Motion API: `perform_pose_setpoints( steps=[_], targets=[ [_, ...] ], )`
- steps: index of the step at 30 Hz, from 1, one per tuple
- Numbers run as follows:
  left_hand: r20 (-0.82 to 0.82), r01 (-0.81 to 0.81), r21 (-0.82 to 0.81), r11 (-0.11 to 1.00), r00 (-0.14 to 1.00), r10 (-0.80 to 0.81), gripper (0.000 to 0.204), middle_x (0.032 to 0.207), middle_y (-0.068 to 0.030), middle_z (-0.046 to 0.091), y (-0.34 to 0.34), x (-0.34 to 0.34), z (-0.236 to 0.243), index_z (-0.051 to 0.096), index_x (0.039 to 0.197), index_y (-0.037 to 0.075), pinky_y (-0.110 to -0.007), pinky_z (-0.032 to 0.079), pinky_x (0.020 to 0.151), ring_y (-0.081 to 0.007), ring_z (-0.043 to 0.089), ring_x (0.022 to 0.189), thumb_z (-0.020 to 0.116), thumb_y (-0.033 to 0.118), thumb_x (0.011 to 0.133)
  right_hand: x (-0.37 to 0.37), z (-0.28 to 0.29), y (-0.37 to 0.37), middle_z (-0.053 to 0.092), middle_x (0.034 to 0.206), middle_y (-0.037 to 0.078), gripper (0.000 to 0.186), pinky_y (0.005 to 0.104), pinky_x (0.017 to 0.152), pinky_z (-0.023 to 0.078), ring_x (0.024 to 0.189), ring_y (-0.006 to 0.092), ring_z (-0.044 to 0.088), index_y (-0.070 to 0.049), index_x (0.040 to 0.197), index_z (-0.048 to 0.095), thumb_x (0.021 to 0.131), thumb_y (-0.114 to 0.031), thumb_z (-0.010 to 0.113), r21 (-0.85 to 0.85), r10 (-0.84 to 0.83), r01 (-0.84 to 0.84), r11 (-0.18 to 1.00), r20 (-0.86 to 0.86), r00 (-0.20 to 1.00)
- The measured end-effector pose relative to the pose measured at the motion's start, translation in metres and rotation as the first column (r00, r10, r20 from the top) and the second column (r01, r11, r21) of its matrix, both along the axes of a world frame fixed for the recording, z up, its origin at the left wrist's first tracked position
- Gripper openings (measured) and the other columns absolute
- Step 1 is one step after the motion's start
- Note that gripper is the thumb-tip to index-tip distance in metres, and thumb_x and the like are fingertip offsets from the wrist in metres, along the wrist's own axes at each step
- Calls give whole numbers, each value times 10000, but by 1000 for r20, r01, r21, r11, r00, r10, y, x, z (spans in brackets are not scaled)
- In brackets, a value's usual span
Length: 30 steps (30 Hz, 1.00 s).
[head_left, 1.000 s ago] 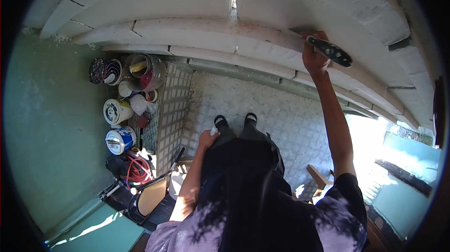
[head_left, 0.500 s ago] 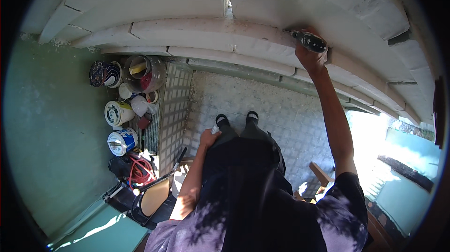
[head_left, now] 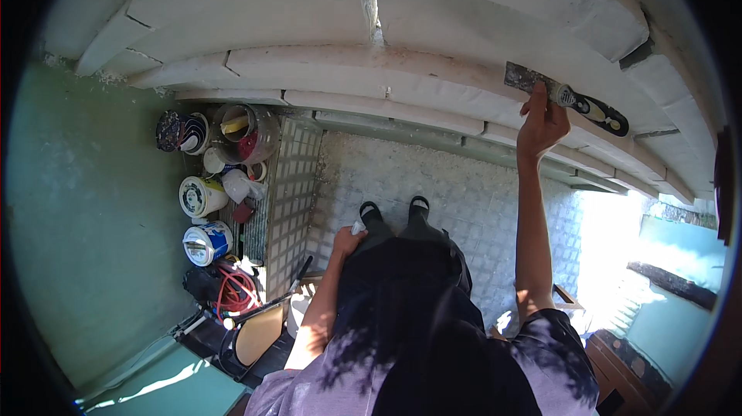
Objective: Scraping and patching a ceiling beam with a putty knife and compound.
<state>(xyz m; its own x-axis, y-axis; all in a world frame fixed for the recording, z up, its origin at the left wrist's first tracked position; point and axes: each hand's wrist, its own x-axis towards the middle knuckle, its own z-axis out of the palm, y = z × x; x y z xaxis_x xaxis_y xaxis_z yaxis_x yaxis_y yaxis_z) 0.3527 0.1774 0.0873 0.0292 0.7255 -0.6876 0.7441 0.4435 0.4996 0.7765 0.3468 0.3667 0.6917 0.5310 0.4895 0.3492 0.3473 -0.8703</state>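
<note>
My right hand is raised against the pale moulded wall, its fingers closed near the blade end of a putty knife. The knife's stained blade points left along the ledge; its black handle with light inlays juts out to the right. Low beside my thigh, my left hand is closed round a small, crumpled white thing, perhaps paper or cloth. A rough white strip runs up the wall above the ledge.
Paint buckets, a clear tub and a coiled red hose line the left side. A black chair with a tan panel stands lower left. Beneath my feet is a tiled floor, and bright sunlight falls at the right.
My right hand has moved slightly right and down, and the putty knife has turned so its blade and full handle show. The left hand still holds the white thing.
</note>
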Motion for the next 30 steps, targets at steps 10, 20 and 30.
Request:
perform_pose_setpoints(
  steps=[10, 20, 30],
  targets=[
    [-33, 77, -26, 997, 996, -78, 464, 883, -220, 690, -5, 16, 1, 700, 869, 22, -457, 499, 769, -386, 663, 859, 698, 472, 753, -8, 26, 2, 633, 859, 78, 148, 273, 650, 485, 728, 147, 616, -52, 957, 724, 818, -7, 702, -161, 198, -146, 976, 380, 904],
    [-32, -48, -47, 998, 998, 46, 503, 907, -230, 688, -26, 19, -7, 698, 906, 18, -453, 505, 793, -396, 659, 895, 695, 497, 753, -17, 34, 36, 626, 805, 98, 90, 304, 620, 486, 685, 219, 623, -54, 925, 706, 839, -42, 683, -187, 309, -249, 950, 462, 832],
    [-49, -76, -68, 995, 996, 73, 499, 900, -231, 688, -23, 22, -1, 702, 933, 32, -448, 504, 794, -388, 660, 908, 693, 498, 755, -21, 42, 47, 625, 812, 95, 198, 329, 635, 507, 692, 267, 639, -35, 831, 679, 716, 96, 586, -226, 367, -288, 930, 554, 747]
  ],
)
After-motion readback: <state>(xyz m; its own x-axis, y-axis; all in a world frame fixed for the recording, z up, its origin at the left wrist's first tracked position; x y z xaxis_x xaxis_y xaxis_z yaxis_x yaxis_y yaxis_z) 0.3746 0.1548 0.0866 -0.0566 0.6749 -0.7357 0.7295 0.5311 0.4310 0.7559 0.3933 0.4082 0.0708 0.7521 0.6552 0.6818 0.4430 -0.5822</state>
